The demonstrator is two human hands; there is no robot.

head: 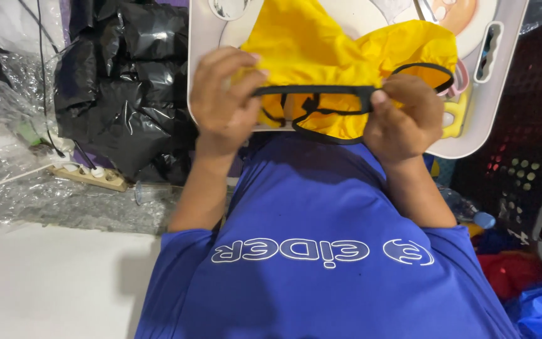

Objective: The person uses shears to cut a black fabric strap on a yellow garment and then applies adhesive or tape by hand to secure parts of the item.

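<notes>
Left hand and right hand pinch black strap taut between fingertips; yellow fabric bunches beyond fingers (over white tray). Keep tension even, grips level.

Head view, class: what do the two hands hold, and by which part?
Both the left hand and right hand pinch the yellow fabric bag by its black strap.

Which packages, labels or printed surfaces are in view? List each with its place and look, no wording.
Black plastic bags: piled upper left, crumpled, glossy.
Clear plastic wrap: far left, crinkled.
White printed tray: top, under the yellow cloth, rounded corners, cartoon picture.
White lettering on blue shirt: bottom centre.
</notes>
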